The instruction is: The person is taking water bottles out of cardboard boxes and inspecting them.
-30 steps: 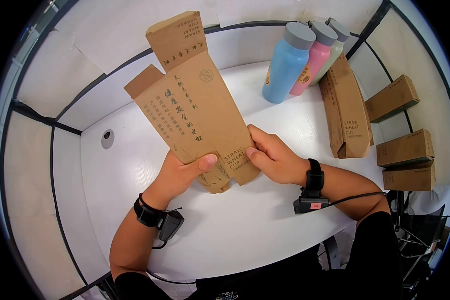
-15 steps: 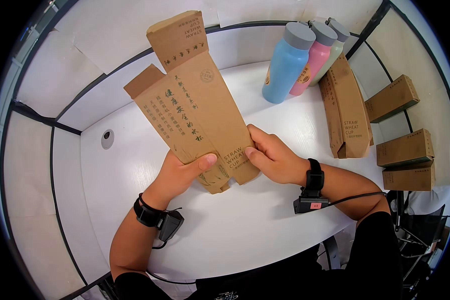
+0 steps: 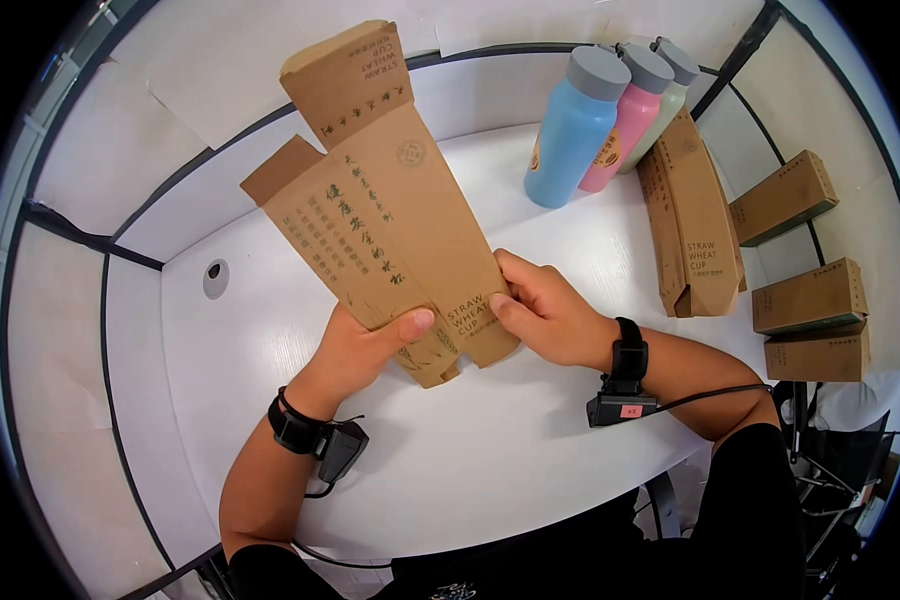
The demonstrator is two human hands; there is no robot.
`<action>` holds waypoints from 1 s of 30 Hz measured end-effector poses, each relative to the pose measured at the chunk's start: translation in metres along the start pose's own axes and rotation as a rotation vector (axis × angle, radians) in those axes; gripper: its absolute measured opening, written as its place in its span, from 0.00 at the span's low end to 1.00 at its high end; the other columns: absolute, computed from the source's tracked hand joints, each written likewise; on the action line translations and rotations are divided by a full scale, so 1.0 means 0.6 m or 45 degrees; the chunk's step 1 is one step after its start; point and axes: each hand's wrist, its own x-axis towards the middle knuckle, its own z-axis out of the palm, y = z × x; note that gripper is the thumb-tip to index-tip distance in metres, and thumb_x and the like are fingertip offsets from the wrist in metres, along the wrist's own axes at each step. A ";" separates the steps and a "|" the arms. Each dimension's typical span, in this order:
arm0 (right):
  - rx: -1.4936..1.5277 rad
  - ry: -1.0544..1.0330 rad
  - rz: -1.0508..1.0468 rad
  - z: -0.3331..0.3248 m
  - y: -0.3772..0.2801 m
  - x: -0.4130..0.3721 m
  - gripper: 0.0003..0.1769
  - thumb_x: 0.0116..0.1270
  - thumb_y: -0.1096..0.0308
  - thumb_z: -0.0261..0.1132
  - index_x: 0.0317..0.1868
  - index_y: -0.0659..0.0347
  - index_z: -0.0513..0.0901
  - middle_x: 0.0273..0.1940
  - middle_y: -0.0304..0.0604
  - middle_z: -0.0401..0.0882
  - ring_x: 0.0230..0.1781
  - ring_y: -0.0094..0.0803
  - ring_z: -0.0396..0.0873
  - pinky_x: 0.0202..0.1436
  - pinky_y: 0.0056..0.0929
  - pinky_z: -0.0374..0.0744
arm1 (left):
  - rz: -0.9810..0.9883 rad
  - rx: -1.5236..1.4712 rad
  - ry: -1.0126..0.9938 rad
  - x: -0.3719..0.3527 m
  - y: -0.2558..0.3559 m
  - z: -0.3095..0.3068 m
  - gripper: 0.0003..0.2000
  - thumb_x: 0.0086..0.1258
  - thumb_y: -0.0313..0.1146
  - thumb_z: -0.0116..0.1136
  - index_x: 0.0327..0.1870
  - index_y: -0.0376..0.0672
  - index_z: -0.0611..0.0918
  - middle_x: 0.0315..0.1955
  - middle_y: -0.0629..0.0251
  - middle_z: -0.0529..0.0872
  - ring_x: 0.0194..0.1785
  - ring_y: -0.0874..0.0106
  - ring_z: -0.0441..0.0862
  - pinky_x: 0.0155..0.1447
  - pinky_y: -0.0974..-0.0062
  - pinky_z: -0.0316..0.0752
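A brown cardboard box point(image 3: 400, 220), printed "STRAW WHEAT CUP", is held tilted above the table, its top leaning left. It looks flattened, with flaps sticking out at the far end. My left hand point(image 3: 360, 345) grips the lower left edge, thumb on the printed face. On the lower right edge, my right hand point(image 3: 550, 315) pinches the cardboard with its thumb in front. The fingers behind the box are mostly hidden.
Blue point(image 3: 575, 130), pink point(image 3: 630, 120) and pale green point(image 3: 673, 95) bottles with grey lids stand at the back right. Beside them lie more brown cardboard boxes point(image 3: 690, 220). Smaller boxes point(image 3: 810, 300) sit at the right wall. The white table point(image 3: 260, 330) has a round cable hole point(image 3: 215, 279).
The far end of the box has tipped slightly left, and its flaps have shifted a little. Both hands keep their hold in nearly the same place.
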 end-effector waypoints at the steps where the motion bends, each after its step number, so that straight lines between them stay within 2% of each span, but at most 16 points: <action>1: 0.000 0.000 0.000 0.000 0.001 0.000 0.07 0.84 0.69 0.57 0.53 0.63 0.75 0.33 0.37 0.75 0.34 0.23 0.71 0.41 0.31 0.74 | -0.006 0.022 0.001 0.000 0.000 -0.001 0.24 0.79 0.40 0.71 0.70 0.38 0.81 0.61 0.60 0.89 0.64 0.69 0.85 0.68 0.65 0.81; 4: 0.036 -0.013 0.041 0.001 0.005 0.001 0.09 0.85 0.67 0.58 0.55 0.64 0.76 0.34 0.36 0.77 0.33 0.21 0.71 0.40 0.29 0.73 | -0.002 0.039 -0.004 -0.001 -0.001 -0.001 0.24 0.80 0.40 0.71 0.70 0.38 0.82 0.61 0.60 0.89 0.64 0.69 0.85 0.67 0.65 0.81; 10: 0.016 0.009 -0.079 0.005 0.010 0.001 0.12 0.86 0.65 0.60 0.60 0.64 0.76 0.37 0.36 0.79 0.35 0.21 0.72 0.41 0.29 0.75 | 0.020 0.040 -0.020 -0.001 -0.004 -0.001 0.24 0.79 0.39 0.71 0.70 0.37 0.82 0.61 0.60 0.89 0.64 0.69 0.85 0.67 0.65 0.81; 15: 0.030 -0.001 -0.088 0.004 0.007 -0.001 0.15 0.87 0.66 0.55 0.66 0.64 0.76 0.37 0.37 0.79 0.36 0.22 0.72 0.44 0.30 0.75 | 0.018 0.035 -0.024 0.000 -0.003 -0.001 0.24 0.79 0.40 0.72 0.70 0.37 0.82 0.60 0.60 0.89 0.64 0.69 0.85 0.68 0.65 0.81; 19: 0.007 -0.039 -0.083 -0.002 0.018 -0.002 0.16 0.87 0.66 0.53 0.67 0.64 0.75 0.38 0.38 0.79 0.38 0.22 0.74 0.44 0.31 0.76 | -0.009 0.011 -0.023 -0.001 0.001 0.001 0.25 0.79 0.41 0.72 0.70 0.37 0.82 0.61 0.60 0.89 0.64 0.68 0.85 0.68 0.65 0.81; 30: -0.099 -0.021 -0.031 0.002 0.011 0.000 0.16 0.87 0.64 0.57 0.65 0.65 0.74 0.38 0.44 0.83 0.35 0.27 0.77 0.43 0.34 0.78 | 0.021 0.012 -0.030 0.001 0.000 0.001 0.25 0.80 0.41 0.71 0.70 0.37 0.81 0.61 0.60 0.89 0.65 0.69 0.84 0.68 0.65 0.81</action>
